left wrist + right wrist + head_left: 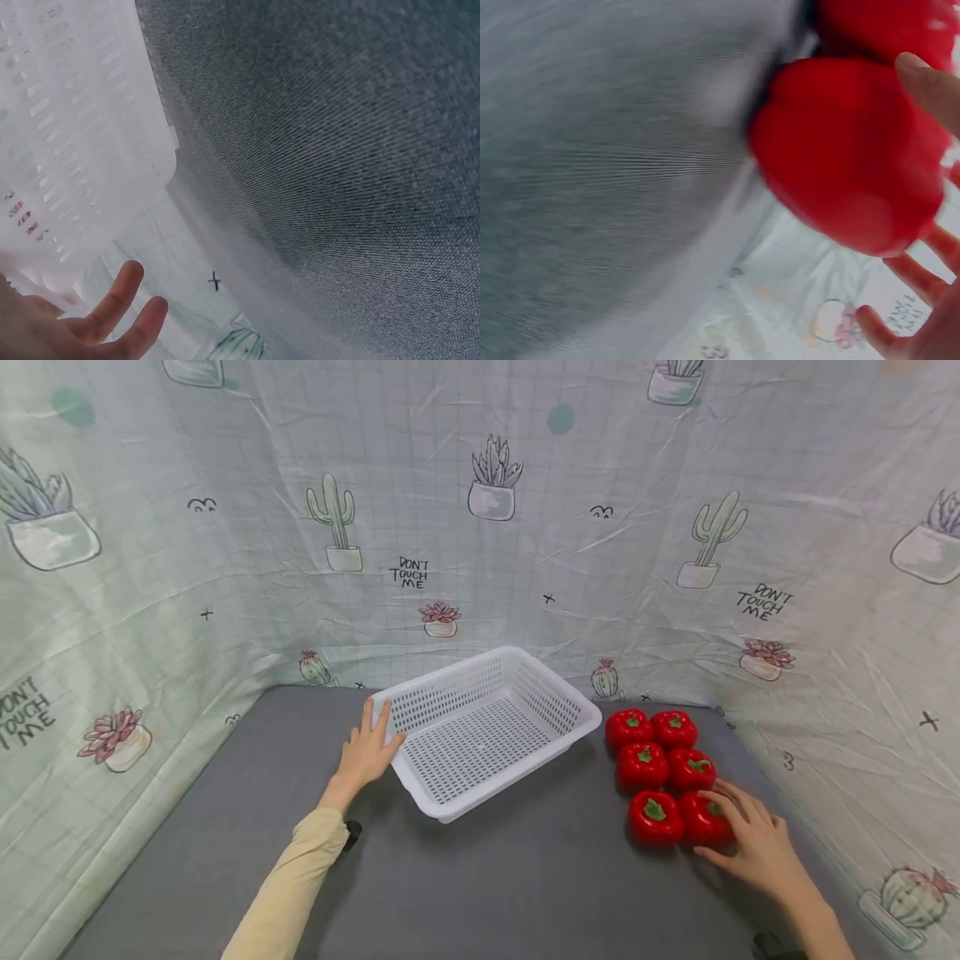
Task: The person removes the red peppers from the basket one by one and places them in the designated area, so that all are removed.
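Note:
A white perforated plastic basket [480, 802] sits on the grey tabletop. My left hand [367, 752] rests on its left rim with the fingers spread and straight; two fingers [124, 307] extend free beside the basket's end wall [75, 112] in the left wrist view. To the right, several glossy red bell peppers with green stems stand in two columns. My right hand [757, 843] holds the nearest right-hand bell pepper [701, 822], thumb on the near side and fingers over the far side. In the right wrist view that pepper [847, 157] lies between thumb and fingers.
The other bell peppers [655, 818] crowd close to the held one. A cactus-print cloth [480, 568] hangs behind and along both sides of the grey table [487, 893]. The basket's right corner lies close to the peppers.

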### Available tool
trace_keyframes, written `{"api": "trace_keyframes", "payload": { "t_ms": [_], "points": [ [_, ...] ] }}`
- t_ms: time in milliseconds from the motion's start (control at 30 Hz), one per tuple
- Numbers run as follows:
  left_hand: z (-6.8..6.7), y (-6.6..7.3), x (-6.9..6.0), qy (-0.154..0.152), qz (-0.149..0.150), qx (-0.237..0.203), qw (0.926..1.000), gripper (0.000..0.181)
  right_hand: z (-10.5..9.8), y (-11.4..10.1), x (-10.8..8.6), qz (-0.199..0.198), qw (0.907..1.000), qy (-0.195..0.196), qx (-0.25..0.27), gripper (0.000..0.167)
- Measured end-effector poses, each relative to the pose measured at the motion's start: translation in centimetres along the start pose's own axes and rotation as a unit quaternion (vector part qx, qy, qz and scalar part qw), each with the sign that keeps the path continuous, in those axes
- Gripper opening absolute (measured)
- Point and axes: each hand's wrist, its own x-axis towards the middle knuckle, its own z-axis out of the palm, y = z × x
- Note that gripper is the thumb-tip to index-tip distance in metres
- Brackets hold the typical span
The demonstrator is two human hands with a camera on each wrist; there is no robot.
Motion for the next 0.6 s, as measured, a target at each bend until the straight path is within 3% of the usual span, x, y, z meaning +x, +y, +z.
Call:
{"api": "trace_keyframes", "payload": {
  "t_ms": [167, 333, 600],
  "points": [
    [0.0, -0.5, 0.1, -0.010, -0.003, -0.016, 0.9998, 0.067, -0.9, -1.8, 0.7, 0.006, 0.9991, 0.005, 0.042, 0.072],
    [-0.1, -1.0, 0.2, -0.014, -0.007, -0.045, 0.9988, 0.065, -0.6, -3.7, 1.8, -0.014, 0.9967, 0.027, 0.075, 0.066],
    [-0.5, -1.6, -0.3, -0.001, 0.008, -0.143, 0.9896, 0.064, 1.1, -6.7, 3.7, -0.013, 0.9928, 0.046, 0.110, 0.061]
  ]
}}
